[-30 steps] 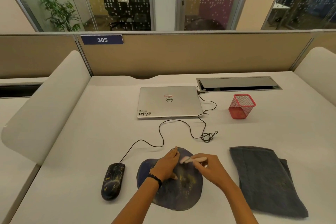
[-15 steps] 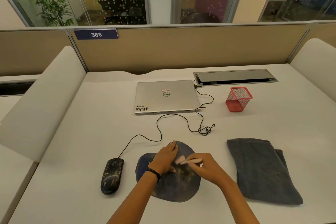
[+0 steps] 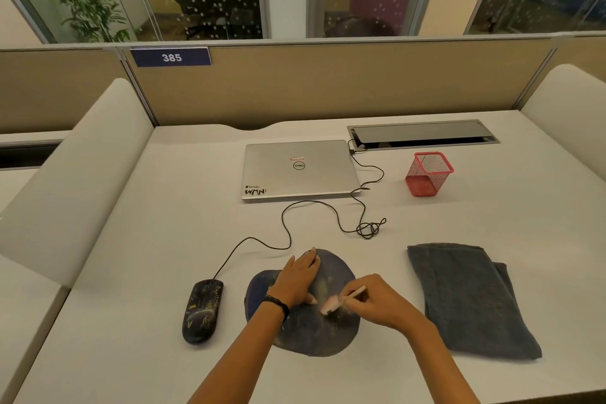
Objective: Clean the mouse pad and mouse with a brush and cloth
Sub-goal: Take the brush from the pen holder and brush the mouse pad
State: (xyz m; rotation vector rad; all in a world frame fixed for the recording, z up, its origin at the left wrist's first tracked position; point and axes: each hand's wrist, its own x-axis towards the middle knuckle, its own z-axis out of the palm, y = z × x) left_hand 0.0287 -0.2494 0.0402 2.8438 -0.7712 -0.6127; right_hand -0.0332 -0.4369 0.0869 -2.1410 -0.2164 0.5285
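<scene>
A dark round mouse pad (image 3: 314, 334) with dusty marks lies on the white desk near the front. My left hand (image 3: 300, 279) rests flat on its upper left part, fingers straight, holding it down. My right hand (image 3: 377, 303) grips a small brush (image 3: 334, 303) with a pale handle; its pinkish bristles touch the middle of the pad. A black wired mouse (image 3: 202, 311) with yellowish smudges sits left of the pad. A folded grey cloth (image 3: 465, 298) lies to the right of the pad.
A shut silver laptop (image 3: 300, 169) sits further back, with the mouse cable (image 3: 341, 223) looping in front of it. A red mesh pen holder (image 3: 428, 174) stands to its right. A cable hatch (image 3: 423, 134) and a beige partition (image 3: 328, 82) are behind.
My right hand has drawn the brush from the pad's upper part down toward its middle. My left hand stays pressed on the pad. The camera has tipped slightly.
</scene>
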